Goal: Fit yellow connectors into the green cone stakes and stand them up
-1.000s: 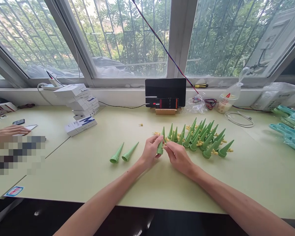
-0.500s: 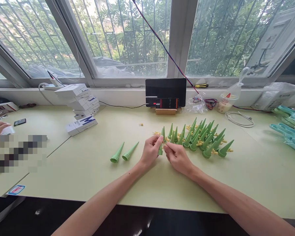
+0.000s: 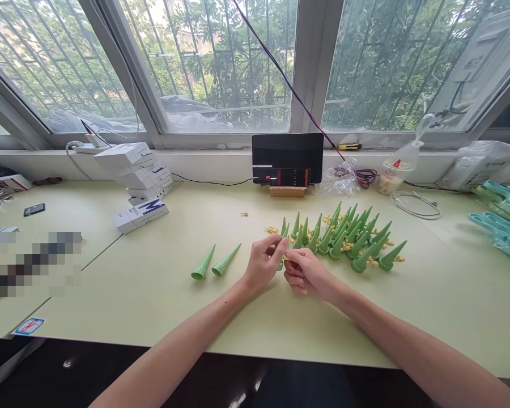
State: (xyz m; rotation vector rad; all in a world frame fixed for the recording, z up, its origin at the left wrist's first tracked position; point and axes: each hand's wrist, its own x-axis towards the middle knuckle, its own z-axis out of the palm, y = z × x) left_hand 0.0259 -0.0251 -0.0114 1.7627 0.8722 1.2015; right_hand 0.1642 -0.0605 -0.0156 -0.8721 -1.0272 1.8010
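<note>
Left hand (image 3: 260,263) is gripping a green cone (image 3: 280,265) just in front of the standing group, fingers hiding most of its body; right hand (image 3: 309,273) is pinching what appears to be a small yellow fitting (image 3: 286,257) at the cone's side. The hands are meeting at the fingertips; whether the fitting is seating or merely touching, cannot tell from this view. Main risk, judged: the fitting is offering little to hold, so a push off its axis could make it slip from the pinch and drop onto the table (image 3: 153,294). Second: the cone is tapering, so a loose left grip could let it twist under pressure, leaving the fitting crooked. Third: the cluster of cones (image 3: 359,238) is standing close beyond the hands, crowding together; a knuckle swinging outward could topple the nearest, and that one its neighbours. Two loose cones (image 3: 204,263) are lying to the left of the left hand; a sweeping wrist could roll them. A lone yellow piece (image 3: 244,214) is lying beyond them, small enough to be brushed aside or overlooked.
</note>
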